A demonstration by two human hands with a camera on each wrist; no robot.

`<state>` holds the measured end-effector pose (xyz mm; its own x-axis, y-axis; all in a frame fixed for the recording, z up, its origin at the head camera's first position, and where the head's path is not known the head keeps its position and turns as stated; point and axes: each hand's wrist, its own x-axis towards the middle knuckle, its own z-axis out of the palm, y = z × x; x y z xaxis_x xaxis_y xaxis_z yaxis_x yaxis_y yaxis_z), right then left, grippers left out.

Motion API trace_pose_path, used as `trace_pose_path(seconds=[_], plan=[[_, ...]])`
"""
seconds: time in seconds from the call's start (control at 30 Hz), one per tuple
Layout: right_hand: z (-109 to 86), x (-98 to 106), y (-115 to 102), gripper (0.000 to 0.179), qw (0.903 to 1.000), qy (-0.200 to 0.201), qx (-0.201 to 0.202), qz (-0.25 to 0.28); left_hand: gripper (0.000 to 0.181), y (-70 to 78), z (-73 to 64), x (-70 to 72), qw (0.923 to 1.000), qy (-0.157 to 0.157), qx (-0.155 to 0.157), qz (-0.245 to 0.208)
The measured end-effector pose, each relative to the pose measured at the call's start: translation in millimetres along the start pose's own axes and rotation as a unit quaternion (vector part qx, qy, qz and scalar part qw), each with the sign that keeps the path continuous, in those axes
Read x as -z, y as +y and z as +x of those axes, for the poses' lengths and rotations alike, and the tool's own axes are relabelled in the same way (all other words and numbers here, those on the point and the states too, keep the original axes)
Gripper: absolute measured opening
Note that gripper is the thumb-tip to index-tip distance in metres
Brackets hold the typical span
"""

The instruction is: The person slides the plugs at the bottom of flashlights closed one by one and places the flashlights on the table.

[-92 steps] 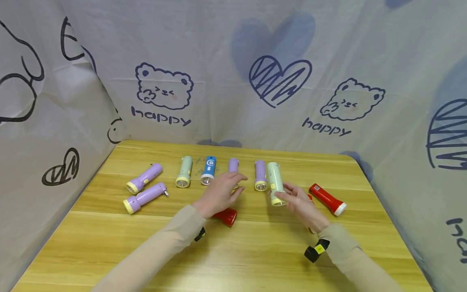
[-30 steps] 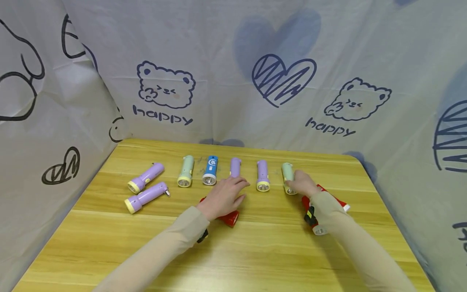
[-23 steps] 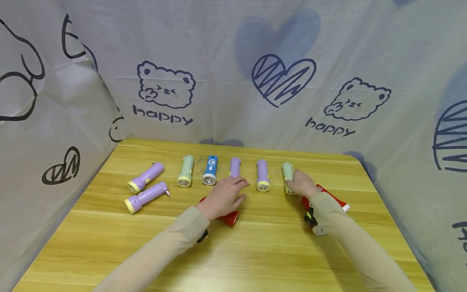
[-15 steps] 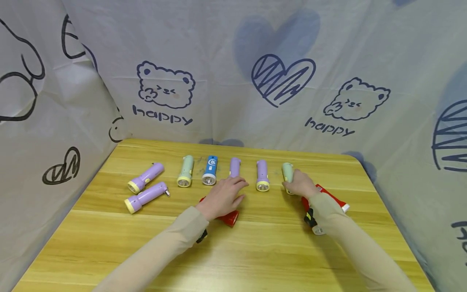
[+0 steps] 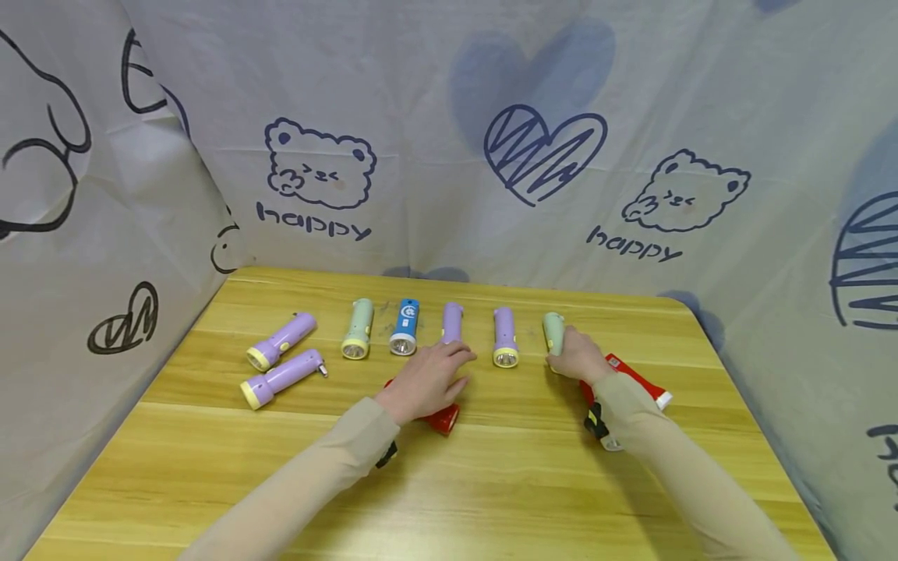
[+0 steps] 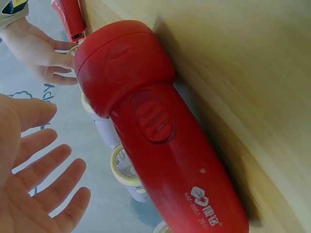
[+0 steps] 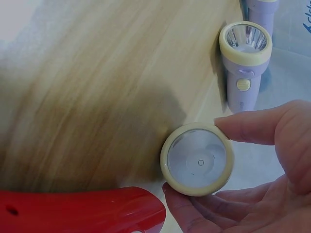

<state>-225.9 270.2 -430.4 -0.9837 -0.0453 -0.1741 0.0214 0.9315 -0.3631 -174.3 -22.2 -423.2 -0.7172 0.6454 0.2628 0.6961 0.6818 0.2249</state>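
Note:
My right hand holds a pale green flashlight at the right end of the back row. In the right wrist view its round cream head faces the camera, thumb on one side and fingers on the other. My left hand is held over a red flashlight, its fingers spread and nothing in them. The left wrist view shows that red flashlight lying on the table, apart from the open palm. Beside the green one lies a purple flashlight; another purple flashlight is partly hidden behind my left hand.
Further left in the row are a blue flashlight and a green flashlight. Two purple flashlights, one behind the other, lie slanted at the left. Under my right forearm sits a red flashlight, with another red flashlight beside it.
Since three seconds ago, my right hand has carried the green flashlight right and back, down to the row's end. In the last second its thumb shifted slightly; my left hand stayed almost still.

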Motion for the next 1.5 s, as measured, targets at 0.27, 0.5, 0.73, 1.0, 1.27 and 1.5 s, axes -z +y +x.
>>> trace_pose_path(seconds=[0.27, 0.5, 0.73, 1.0, 1.27, 1.5], plan=[[-4.9, 2, 1, 0.051, 0.9999, -0.008, -0.004, 0.007, 0.035, 0.7, -2.2, -0.7, 0.9998, -0.017, -0.007, -0.001], [-6.7, 2, 3, 0.050, 0.9998, -0.012, -0.009, 0.011, 0.035, 2.3, -2.7, -0.8, 0.9998, -0.019, -0.007, -0.007], [-11.6, 6, 3, 0.047, 0.9997, -0.012, -0.014, 0.018, 0.035, 3.9, -2.7, -1.8, 0.9999, -0.012, -0.009, -0.007], [-18.4, 12, 7, 0.061, 0.9996, -0.003, -0.009, 0.026, 0.036, 2.8, -2.7, -2.5, 0.9999, -0.005, -0.014, -0.004], [-49.8, 37, 7, 0.066, 0.9965, 0.074, 0.024, 0.029, 0.038, 3.5, 1.5, 4.9, 0.9998, -0.007, -0.008, -0.019], [-80.0, 50, 15, 0.058, 0.9840, 0.168, 0.059, -0.001, 0.042, 15.2, 7.7, 8.8, 0.9998, -0.018, -0.009, -0.005]])
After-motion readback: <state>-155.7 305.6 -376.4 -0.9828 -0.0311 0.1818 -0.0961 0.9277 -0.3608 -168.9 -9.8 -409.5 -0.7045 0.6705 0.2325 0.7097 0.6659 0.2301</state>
